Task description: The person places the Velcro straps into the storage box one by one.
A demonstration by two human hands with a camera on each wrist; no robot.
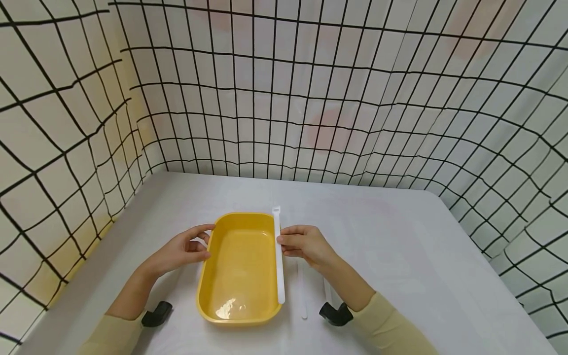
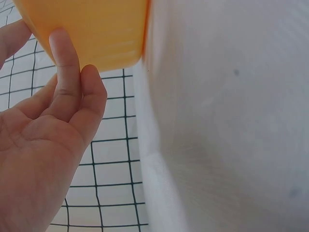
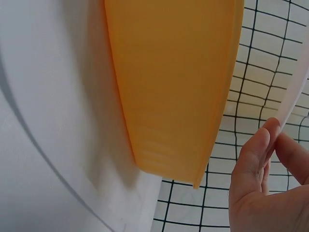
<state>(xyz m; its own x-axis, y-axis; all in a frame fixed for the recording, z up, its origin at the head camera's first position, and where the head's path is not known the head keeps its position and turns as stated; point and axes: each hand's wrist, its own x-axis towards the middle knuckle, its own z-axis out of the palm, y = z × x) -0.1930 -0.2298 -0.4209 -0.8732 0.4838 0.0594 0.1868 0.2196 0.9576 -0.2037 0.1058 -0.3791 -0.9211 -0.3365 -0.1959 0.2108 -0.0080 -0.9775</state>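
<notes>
A yellow tray [image 1: 241,261] with rounded corners stands on the white table. My left hand [image 1: 188,249] is at its left side, fingers touching the rim and outer wall; the left wrist view shows loosely bent fingers [image 2: 65,72] against that wall. My right hand [image 1: 308,244] pinches a long white plastic strip [image 1: 278,266] between thumb and fingers. This strip has a slotted head at its far end, like a large cable tie, and runs lengthwise along the tray's right rim. In the right wrist view, the pinched strip [image 3: 294,92] appears apart from the tray wall [image 3: 169,92].
Another thin white strip [image 1: 301,291] lies on the table right of the tray, and a further pale strip [image 1: 327,291] is partly hidden near my right forearm. Black wrist mounts [image 1: 157,314] are on both wrists. A white backdrop with a black grid [image 1: 288,106] encloses the table.
</notes>
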